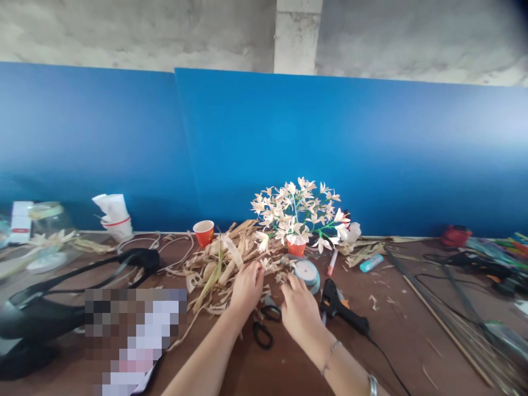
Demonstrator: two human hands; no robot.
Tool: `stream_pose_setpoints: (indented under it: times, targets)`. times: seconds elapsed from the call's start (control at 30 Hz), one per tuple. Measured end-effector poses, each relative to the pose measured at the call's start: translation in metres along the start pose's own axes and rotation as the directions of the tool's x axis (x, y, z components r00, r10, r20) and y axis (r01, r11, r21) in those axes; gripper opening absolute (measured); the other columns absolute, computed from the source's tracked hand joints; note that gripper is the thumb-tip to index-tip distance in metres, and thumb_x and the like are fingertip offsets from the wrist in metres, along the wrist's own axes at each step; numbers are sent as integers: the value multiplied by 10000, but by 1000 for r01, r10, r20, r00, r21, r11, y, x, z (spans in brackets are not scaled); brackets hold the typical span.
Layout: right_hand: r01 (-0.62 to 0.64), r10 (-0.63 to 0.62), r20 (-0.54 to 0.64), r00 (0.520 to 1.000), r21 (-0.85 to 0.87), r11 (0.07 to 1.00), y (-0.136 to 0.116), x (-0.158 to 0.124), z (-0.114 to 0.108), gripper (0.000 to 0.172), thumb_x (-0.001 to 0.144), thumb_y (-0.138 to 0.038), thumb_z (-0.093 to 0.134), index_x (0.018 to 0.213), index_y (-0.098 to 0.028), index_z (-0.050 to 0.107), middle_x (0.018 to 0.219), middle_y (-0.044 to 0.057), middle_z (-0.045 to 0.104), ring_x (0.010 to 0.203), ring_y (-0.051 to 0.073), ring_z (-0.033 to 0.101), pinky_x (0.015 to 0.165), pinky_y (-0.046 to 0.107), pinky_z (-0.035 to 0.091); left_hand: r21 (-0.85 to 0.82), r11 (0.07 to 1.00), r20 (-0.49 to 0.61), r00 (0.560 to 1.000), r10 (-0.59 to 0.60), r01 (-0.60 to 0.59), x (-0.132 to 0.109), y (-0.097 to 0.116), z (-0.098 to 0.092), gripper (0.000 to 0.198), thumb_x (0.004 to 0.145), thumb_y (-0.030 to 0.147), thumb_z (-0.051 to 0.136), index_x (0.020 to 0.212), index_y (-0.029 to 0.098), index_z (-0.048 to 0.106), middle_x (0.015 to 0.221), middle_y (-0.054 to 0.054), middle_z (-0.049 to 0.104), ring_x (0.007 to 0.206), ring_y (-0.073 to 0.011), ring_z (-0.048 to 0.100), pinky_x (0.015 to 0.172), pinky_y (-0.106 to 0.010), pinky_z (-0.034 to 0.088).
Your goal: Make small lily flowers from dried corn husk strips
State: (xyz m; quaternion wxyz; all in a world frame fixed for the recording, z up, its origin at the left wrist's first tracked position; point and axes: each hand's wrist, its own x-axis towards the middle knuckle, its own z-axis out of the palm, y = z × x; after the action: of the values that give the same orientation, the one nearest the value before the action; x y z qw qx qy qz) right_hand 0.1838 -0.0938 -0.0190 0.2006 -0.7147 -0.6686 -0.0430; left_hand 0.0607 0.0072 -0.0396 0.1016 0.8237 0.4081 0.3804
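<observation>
My left hand [246,286] rests with curled fingers on the edge of a pile of dried corn husks [225,261]; what its fingertips pinch is hidden. My right hand [300,308] lies knuckles up beside it, fingers bent down toward small husk scraps near a roll of pale ribbon [307,272]. Black-handled scissors [266,322] lie on the brown table [396,335] between my two wrists. Behind the ribbon stands a small orange cup holding a bouquet of cream husk flowers [299,212] on green stems.
A black glue gun [340,308] with its cord lies right of my right hand. An orange paper cup [204,232], stacked white cups [115,217], a black bag [49,313], thin sticks [449,324] and markers [511,245] crowd the table. A blue board [330,148] backs it.
</observation>
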Motion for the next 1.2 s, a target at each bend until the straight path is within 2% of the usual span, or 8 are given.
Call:
stream_pose_setpoints:
  times: [0.07,0.17,0.3,0.43,0.6,0.87,1.03,1.2]
  targets:
    - [13,-13,6,1000,-42,999,-1,4,3,286,675,-54,435,879,-145,615,1212,106,466,1078,238,429,850,299,386,72,997,58,998,-18,14,0,1,-1,191,841,205,325,789,195,508,741,-44,605,760,-189,555,678,-273,382]
    - [-19,21,23,1000,-93,996,-1,8,9,288,694,-61,427,884,-122,636,1135,138,524,1058,260,443,849,333,380,195,979,115,991,-74,50,0,3,-4,193,841,190,326,796,182,513,734,-50,620,742,-188,567,663,-273,378]
    - [-74,72,-19,997,-119,990,3,5,16,325,713,-41,397,911,-112,645,1110,151,544,1054,262,448,857,339,369,330,937,83,986,-145,110,-1,3,-9,184,834,206,358,790,183,535,723,-50,644,794,-215,569,700,-308,361]
    - [-57,55,-18,998,-105,993,12,2,16,334,681,-37,421,921,-105,643,1153,147,527,1057,259,450,862,333,372,321,935,51,984,-173,148,-1,2,-9,190,835,211,363,781,185,544,771,-55,655,857,-216,558,737,-313,349]
    - [-46,46,-11,999,-89,995,14,1,12,302,662,-27,424,837,-97,660,1186,165,506,1066,269,451,826,335,397,291,944,41,984,-172,153,0,2,-8,167,822,203,383,778,190,544,835,-55,657,899,-222,545,759,-329,339]
    - [-59,55,-38,998,-110,992,15,3,9,243,682,-38,438,753,-119,656,1075,157,556,969,268,497,772,346,416,310,939,-22,988,-150,149,0,2,-8,198,831,189,350,775,193,541,729,-40,663,783,-194,589,787,-330,321]
    - [-53,48,-49,998,-93,994,14,2,8,250,679,-39,443,778,-135,652,1092,132,547,981,250,490,802,331,402,340,929,-54,989,-135,145,-1,3,-8,199,817,191,364,755,196,554,735,-50,673,836,-207,581,856,-366,282]
    - [-41,38,-73,997,-52,998,12,3,4,271,690,-36,426,801,-136,652,1059,116,559,958,231,499,830,311,394,385,908,-56,986,-154,164,-1,6,-11,203,809,191,370,767,195,569,670,-46,672,778,-210,591,862,-393,263]
